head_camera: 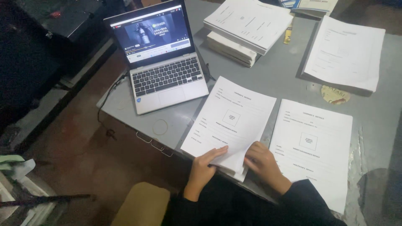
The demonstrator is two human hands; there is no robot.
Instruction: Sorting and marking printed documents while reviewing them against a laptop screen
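A stack of white printed sheets (228, 119) lies at the near edge of the grey table (276, 75). My left hand (203, 167) grips the stack's near corner, thumb on top of the upper sheet. My right hand (264, 163) lifts the near right corner of the top pages, fingers tucked under the curled paper. A second stack of printed sheets (314, 146) lies just right of my right hand, touching my dark sleeve.
An open laptop (163, 71) with a lit screen stands at the table's left end, a cable hanging off the edge. Further paper stacks sit at the back centre (247, 29) and back right (345, 52). A round coaster (335, 95) lies between them. A tan stool (140, 205) stands below.
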